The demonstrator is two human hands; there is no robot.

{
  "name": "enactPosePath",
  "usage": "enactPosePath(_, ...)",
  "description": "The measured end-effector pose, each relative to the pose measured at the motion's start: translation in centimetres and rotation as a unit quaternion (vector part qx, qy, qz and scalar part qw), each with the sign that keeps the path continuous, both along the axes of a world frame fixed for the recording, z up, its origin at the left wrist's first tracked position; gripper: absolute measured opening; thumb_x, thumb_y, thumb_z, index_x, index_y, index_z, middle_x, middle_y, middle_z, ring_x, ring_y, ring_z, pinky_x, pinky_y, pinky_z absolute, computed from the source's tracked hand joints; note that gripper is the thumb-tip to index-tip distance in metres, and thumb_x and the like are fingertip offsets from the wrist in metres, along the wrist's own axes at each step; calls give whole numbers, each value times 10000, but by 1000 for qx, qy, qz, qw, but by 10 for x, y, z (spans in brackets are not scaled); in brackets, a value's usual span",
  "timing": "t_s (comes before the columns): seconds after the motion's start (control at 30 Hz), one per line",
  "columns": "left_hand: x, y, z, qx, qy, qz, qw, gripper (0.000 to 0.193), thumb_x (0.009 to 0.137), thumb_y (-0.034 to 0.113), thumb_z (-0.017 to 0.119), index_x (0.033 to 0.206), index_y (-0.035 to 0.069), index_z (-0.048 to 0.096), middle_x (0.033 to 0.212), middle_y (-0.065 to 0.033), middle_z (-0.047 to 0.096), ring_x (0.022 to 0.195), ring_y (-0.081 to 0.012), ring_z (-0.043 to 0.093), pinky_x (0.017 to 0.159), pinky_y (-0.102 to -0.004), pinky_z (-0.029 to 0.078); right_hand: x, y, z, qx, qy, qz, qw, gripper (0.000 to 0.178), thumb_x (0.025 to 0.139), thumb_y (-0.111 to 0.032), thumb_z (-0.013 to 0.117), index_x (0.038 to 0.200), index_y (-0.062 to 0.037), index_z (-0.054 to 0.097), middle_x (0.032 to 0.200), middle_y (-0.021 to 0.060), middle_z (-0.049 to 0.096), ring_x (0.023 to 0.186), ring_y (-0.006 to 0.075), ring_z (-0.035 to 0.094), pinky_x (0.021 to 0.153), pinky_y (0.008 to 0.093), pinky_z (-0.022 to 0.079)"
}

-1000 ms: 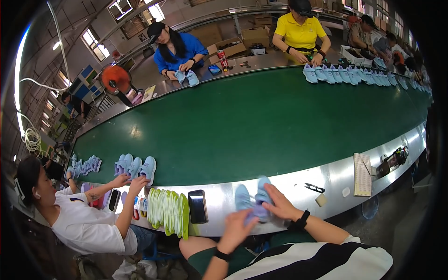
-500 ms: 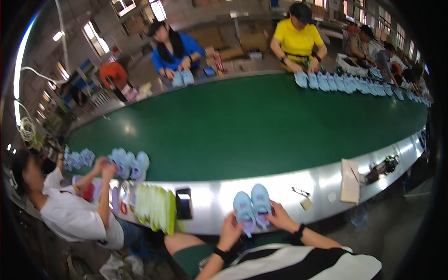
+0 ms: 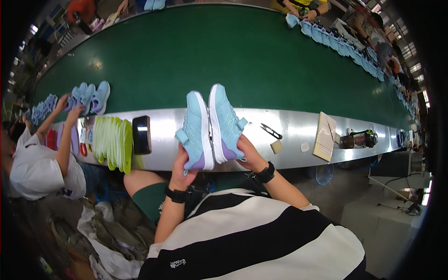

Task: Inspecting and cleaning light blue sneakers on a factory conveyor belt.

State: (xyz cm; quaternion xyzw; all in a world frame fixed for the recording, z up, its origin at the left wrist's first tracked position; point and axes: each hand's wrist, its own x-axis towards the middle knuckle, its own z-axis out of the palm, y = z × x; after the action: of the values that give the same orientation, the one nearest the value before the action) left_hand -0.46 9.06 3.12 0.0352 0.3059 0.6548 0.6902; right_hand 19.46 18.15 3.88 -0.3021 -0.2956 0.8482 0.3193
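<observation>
R of black rectangular phone (image 3: 142,135), bare silver metal tabletop (image 3: 162,140) leaves a hand room to pass, up to light-blue-&-lilac sneakers (image 3: 226,122) in left hand (image 3: 180,169) + right hand (image 3: 251,156), which block. Immed. L of phone: lime-green flat pieces (image 3: 112,142), no way thru. Beyond phone: green flat belt (image 3: 186,56), wide open; light-blue shoes (image 3: 100,97) obstruct its L side. Well R of phone: black metal snips (image 3: 271,131), beige block (image 3: 276,148), grid-lined pad (image 3: 325,136) in way.

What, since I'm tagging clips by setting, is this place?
Likely a shoe factory: a green worktop, a row of matching blue shoes along its far edge, and another pair being held.
</observation>
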Motion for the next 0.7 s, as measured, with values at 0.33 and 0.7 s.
enactPosePath(0.33, -23, 16, 78, 204, 722, 173, 639, 696, 651, -63, 607, 1324, 97, 532, 1319, -160, 414, 1200, -318, 472, 1039, -401, 374, 7, 19, 56, 582, -280, -162, 746, 817, 637, -40, 686, 1394, -82, 380, 1236, 175, 428, 1111, 312, 476, 965, 378, 407)
enactPosePath(0.7, -13, 9, 104, 112, 451, 127, 876, 654, 757, -49, 652, 1374, -7, 437, 1304, -155, 475, 1182, -249, 504, 1018, -360, 405, -15, 6, 78, 352, -146, -111, 918, 766, 779, -147, 723, 1411, -59, 300, 1197, 140, 485, 1106, 208, 486, 946, 359, 426)
